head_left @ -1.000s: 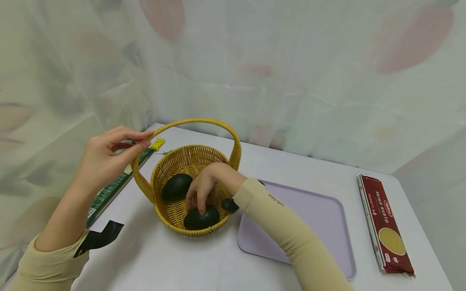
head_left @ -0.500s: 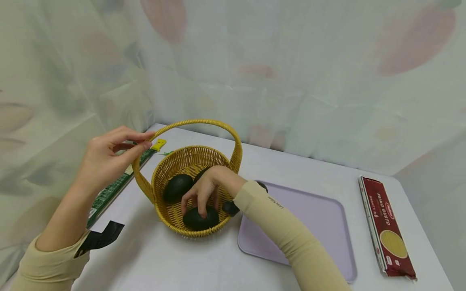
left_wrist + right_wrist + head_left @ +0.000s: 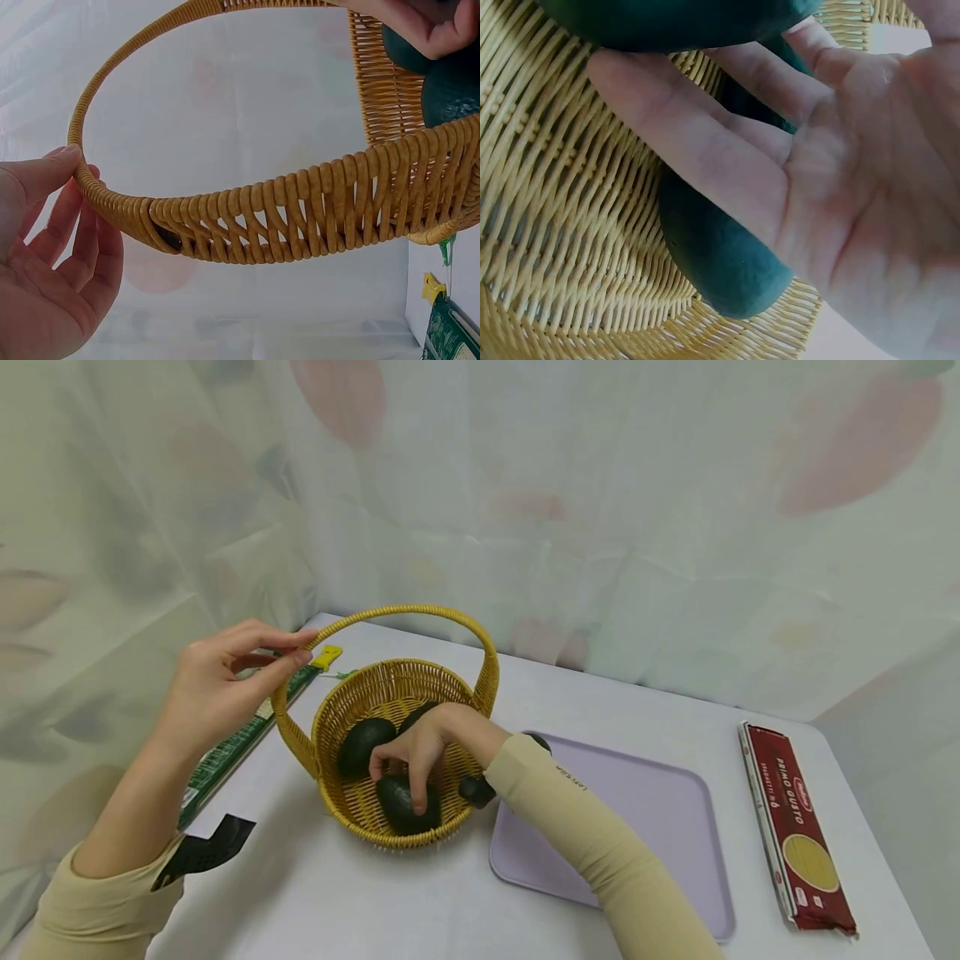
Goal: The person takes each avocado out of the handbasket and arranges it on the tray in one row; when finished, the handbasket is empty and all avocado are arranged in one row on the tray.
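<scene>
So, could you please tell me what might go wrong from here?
The near avocado looks smooth, so it might slip from the right hand. The left hand pinches the handle at one side only, so the basket could tilt if bumped. A second avocado lies close to the right hand and might roll if knocked.

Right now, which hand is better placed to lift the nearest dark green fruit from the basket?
Probably the right hand: it grips that fruit inside the basket. The left hand pinches the handle.
</scene>
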Action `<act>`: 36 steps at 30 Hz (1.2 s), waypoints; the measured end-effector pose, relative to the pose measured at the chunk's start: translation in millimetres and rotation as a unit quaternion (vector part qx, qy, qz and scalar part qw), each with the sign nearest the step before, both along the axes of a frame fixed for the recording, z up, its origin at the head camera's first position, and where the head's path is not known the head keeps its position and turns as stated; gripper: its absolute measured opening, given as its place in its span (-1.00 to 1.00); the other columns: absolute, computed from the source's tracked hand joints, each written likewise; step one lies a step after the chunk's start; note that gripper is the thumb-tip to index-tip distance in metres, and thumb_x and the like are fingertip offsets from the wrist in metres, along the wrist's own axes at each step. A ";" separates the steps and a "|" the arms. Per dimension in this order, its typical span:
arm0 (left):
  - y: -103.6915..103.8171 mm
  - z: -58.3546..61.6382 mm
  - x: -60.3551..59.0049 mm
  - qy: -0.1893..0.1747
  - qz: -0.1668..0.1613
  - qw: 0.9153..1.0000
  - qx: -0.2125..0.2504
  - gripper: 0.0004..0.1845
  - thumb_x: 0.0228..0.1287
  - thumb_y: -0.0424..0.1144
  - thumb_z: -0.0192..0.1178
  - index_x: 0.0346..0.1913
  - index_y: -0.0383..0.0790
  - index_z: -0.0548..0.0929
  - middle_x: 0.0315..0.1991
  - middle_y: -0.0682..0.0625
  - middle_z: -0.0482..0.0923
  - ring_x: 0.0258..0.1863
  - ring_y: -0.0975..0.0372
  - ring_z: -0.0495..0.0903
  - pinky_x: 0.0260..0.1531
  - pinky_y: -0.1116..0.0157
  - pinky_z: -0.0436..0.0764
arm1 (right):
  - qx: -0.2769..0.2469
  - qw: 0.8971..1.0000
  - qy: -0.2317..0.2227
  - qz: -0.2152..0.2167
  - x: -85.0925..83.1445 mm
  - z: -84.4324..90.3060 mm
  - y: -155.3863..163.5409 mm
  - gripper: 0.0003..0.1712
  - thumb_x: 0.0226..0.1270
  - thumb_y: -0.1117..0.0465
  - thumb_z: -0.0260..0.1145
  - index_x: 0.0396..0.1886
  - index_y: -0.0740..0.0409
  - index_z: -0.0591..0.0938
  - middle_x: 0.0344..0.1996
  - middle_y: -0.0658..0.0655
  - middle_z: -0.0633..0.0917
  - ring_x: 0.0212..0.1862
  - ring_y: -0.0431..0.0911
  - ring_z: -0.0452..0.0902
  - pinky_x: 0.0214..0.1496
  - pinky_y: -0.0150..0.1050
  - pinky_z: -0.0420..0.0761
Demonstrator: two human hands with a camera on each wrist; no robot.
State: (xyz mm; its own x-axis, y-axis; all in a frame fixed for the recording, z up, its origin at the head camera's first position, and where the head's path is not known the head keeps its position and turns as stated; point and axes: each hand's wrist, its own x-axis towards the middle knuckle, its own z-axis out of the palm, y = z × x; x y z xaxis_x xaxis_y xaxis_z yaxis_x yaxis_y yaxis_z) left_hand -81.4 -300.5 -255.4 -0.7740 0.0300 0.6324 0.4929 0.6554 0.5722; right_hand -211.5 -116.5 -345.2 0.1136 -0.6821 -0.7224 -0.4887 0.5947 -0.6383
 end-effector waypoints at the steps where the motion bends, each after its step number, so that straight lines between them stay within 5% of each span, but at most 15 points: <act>1: 0.0 0.0 0.0 0.000 -0.001 1.000 0.001 -0.77 0.10 -0.62 0.32 -0.19 -0.35 0.75 -0.15 0.15 0.70 -0.18 0.36 0.61 -0.21 0.58 0.55 | -0.005 1.000 0.000 0.004 -0.4 -0.4 0.4 -0.16 0.02 0.28 0.57 0.22 -0.17 0.30 0.14 0.01 0.34 0.01 -0.16 0.49 0.04 -0.10 0.64; 5: -0.1 -0.4 -0.2 0.000 -0.002 1.000 0.005 -0.77 0.10 -0.62 0.32 -0.18 -0.35 0.75 -0.15 0.15 0.70 -0.18 0.36 0.60 -0.20 0.58 0.55 | -0.009 1.000 0.008 0.025 -2.2 -1.0 1.4 -0.12 0.02 0.24 0.58 0.33 -0.24 0.38 0.24 -0.08 0.30 0.11 -0.23 0.43 0.02 -0.19 0.64; 9: 0.2 -0.3 -0.6 0.000 -0.003 1.000 0.007 -0.77 0.10 -0.62 0.32 -0.18 -0.36 0.75 -0.15 0.15 0.70 -0.18 0.35 0.61 -0.21 0.58 0.55 | -0.014 1.000 0.014 0.022 -2.1 -1.3 2.3 -0.36 0.01 0.20 0.59 0.12 -0.13 0.55 0.14 -0.09 0.40 0.06 -0.23 0.47 -0.02 -0.17 0.66; 14: 0.8 0.3 -0.6 -0.004 0.001 1.000 0.004 -0.77 0.11 -0.61 0.32 -0.18 -0.34 0.75 -0.15 0.17 0.69 -0.18 0.35 0.60 -0.21 0.58 0.55 | -0.011 1.000 0.027 0.001 1.4 -1.1 2.4 -0.41 -0.04 0.18 0.62 -0.03 0.00 0.49 0.02 -0.01 0.44 -0.03 -0.20 0.52 -0.07 -0.17 0.68; 25: 1.0 0.1 -0.6 -0.008 -0.008 1.000 0.021 -0.78 0.11 -0.63 0.31 -0.18 -0.39 0.74 -0.15 0.16 0.70 -0.18 0.33 0.61 -0.22 0.58 0.56 | 0.044 0.998 0.035 0.031 3.1 3.9 4.9 -0.37 0.04 0.22 0.57 0.17 -0.14 0.61 0.05 -0.11 0.51 0.04 -0.26 0.49 -0.06 -0.18 0.68; 30: 2.0 0.3 -0.5 -0.004 0.000 1.000 0.015 -0.77 0.10 -0.64 0.31 -0.19 -0.38 0.75 -0.17 0.18 0.70 -0.20 0.35 0.61 -0.22 0.59 0.56 | 0.003 0.996 0.067 0.061 2.3 7.5 9.3 -0.39 0.03 0.13 0.58 0.13 -0.19 0.59 0.08 -0.12 0.45 0.08 -0.26 0.43 0.02 -0.22 0.63; 36: 1.3 -0.9 0.3 -0.010 -0.001 1.000 0.023 -0.73 0.09 -0.63 0.32 -0.14 -0.36 0.76 -0.18 0.12 0.70 -0.22 0.33 0.60 -0.21 0.59 0.56 | -0.099 0.976 0.160 0.108 -0.4 12.3 20.9 -0.27 0.02 -0.12 0.55 0.24 -0.21 0.52 0.20 -0.15 0.46 0.22 -0.29 0.33 0.20 -0.38 0.38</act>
State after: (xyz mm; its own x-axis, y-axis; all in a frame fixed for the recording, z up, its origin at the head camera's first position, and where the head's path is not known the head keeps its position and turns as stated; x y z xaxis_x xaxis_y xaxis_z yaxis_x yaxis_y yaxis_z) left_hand -81.1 -299.3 -256.3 -0.7868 0.0029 0.6173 0.4825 0.6266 0.6120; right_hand -211.9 -95.6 -332.9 0.0596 -0.7972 -0.6008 -0.7825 0.3365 -0.5240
